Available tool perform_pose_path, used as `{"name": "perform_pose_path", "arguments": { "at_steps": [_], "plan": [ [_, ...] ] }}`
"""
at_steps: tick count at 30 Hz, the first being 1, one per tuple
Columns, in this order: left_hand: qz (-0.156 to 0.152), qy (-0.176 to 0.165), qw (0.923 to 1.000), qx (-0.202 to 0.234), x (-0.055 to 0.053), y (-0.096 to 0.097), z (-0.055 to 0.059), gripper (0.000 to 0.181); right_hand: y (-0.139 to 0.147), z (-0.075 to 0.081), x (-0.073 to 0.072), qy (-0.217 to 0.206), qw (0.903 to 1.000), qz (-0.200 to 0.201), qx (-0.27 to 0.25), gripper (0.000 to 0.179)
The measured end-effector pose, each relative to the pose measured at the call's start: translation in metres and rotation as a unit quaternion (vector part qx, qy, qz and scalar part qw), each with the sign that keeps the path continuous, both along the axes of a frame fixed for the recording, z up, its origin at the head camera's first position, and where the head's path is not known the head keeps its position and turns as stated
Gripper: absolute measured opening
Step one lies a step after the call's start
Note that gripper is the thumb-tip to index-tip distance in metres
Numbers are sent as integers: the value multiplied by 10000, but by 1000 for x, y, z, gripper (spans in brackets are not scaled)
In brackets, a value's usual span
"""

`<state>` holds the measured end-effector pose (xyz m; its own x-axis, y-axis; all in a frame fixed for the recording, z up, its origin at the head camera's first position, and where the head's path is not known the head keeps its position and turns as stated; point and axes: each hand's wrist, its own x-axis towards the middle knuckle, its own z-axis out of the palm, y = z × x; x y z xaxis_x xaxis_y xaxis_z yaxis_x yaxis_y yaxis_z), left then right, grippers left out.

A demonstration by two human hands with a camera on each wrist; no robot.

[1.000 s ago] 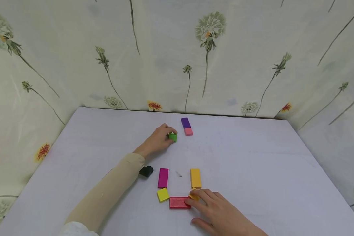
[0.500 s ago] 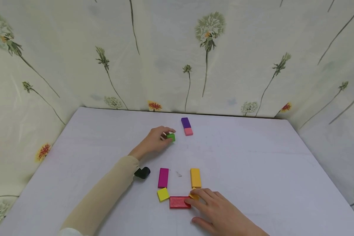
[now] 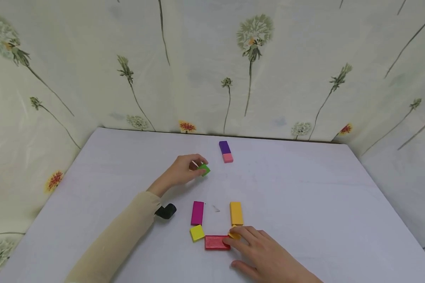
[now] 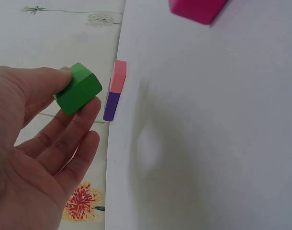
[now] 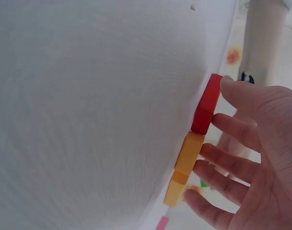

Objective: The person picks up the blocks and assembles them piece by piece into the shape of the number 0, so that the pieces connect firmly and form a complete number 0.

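Note:
My left hand (image 3: 180,171) pinches a small green block (image 4: 79,89) between thumb and fingertips, held up off the white table. Beyond that hand lie a purple block (image 3: 224,147) and a pink block (image 3: 228,158), end to end. At the near side my right hand (image 3: 263,253) lies low with its fingers spread. Its fingertips rest at a red block (image 3: 215,243) and a small orange block (image 5: 189,152), which they partly hide in the head view. A longer orange block (image 3: 236,213) stands just past them. A yellow block (image 3: 197,233) and a magenta block (image 3: 197,213) continue the U-shape on the left.
The white-covered table (image 3: 304,196) meets a hanging cloth (image 3: 198,59) printed with dandelions at its back and sides. A black strap-like piece (image 3: 167,211) shows at the left sleeve's cuff. A small mark (image 3: 216,208) lies inside the U of blocks.
My left hand has drawn back toward the near left, carrying the green block away from the purple and pink pair and tilting it. The right hand stays in place.

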<state>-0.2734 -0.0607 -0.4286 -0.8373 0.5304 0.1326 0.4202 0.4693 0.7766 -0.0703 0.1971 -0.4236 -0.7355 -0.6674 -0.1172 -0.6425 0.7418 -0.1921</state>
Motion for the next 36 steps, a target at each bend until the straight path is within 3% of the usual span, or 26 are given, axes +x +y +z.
{"name": "perform_pose_path", "arguments": {
  "at_steps": [10, 19, 29, 36],
  "plan": [
    [-146, -79, 9998, -145, 10, -6, -5, 18, 0, 0, 1, 13, 10000, -15, 75, 56],
    [-396, -242, 9985, -300, 14, -13, -16, 19, -2, 4, 0, -353, 9988, -154, 310, 63],
    [-491, -415, 9970, -441, 22, -12, -20, 21, -1, -2, 1, 121, 9999, 35, -63, 54],
    [-573, -305, 9967, -493, 25, -12, -20, 22, 0, -2, 2, 102, 9999, -7, -116, 52]
  ]
}}
